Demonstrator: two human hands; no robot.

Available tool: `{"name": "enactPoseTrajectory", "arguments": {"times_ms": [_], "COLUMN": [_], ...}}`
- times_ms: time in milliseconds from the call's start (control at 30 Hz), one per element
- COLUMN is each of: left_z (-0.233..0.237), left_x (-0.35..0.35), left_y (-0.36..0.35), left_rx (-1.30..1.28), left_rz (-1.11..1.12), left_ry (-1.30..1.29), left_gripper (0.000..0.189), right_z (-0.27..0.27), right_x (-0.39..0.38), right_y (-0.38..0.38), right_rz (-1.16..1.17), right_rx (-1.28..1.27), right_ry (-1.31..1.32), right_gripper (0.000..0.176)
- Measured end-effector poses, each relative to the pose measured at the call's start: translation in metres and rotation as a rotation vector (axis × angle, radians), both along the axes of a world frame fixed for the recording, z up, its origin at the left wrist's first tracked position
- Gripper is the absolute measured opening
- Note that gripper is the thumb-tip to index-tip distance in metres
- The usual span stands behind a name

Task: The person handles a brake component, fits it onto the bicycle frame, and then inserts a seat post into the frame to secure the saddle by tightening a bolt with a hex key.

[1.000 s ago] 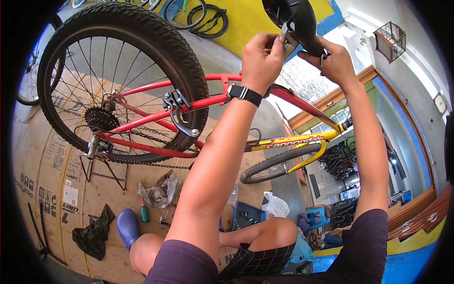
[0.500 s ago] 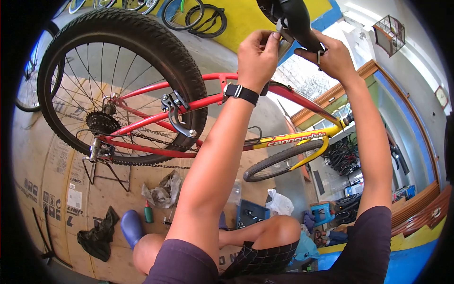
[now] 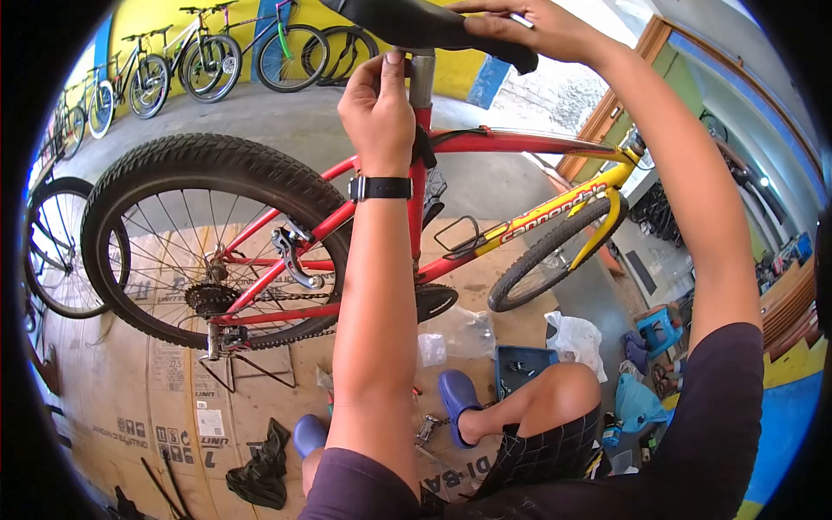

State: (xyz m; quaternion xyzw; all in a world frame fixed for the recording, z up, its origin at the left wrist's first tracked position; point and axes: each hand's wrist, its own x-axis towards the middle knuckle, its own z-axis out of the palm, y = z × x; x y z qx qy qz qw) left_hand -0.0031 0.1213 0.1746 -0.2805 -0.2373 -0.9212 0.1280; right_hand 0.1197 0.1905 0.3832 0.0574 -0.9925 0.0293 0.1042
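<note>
A red and yellow bicycle frame [image 3: 555, 211] stands before me, its rear wheel [image 3: 217, 238] on the left. At the top is the black saddle [image 3: 433, 28] on a silver seatpost [image 3: 421, 82]. My left hand [image 3: 379, 113] is closed at the underside of the saddle beside the seatpost; whatever its fingertips pinch is too small to make out. My right hand [image 3: 542, 30] lies over the saddle's nose, fingers along the top and thumb against its side, with a ring on one finger.
Cardboard [image 3: 173, 373] covers the floor. A blue tray [image 3: 524, 368] with small parts, a white plastic bag [image 3: 575, 342] and a dark cloth [image 3: 262, 468] lie low in view. Several bicycles [image 3: 208, 61] line the yellow wall. A blue stool [image 3: 660, 329] stands at the right.
The view has shifted, so more of the back wall shows. The saddle now appears level instead of steeply angled, and my right hand has moved onto its nose.
</note>
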Motion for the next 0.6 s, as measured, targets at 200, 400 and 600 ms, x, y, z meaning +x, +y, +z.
{"name": "enactPoseTrajectory", "arguments": {"times_ms": [200,400,600], "left_z": [0.002,0.001,0.004], "left_x": [0.004,0.003,0.009], "left_y": [0.000,-0.001,-0.001], "left_rx": [0.017,0.023,0.029], "left_rz": [0.022,-0.085,0.066], "left_ry": [-0.002,-0.032,-0.005], "left_gripper": [0.027,0.024,0.019], "right_z": [0.000,-0.002,-0.003], "right_x": [0.005,-0.007,-0.008], "right_y": [-0.011,0.009,0.011], "right_rz": [-0.178,-0.100,-0.057], "right_rx": [0.033,0.044,0.074], "right_ry": [-0.037,-0.003,0.012], "right_gripper": [0.072,0.071,0.067]}}
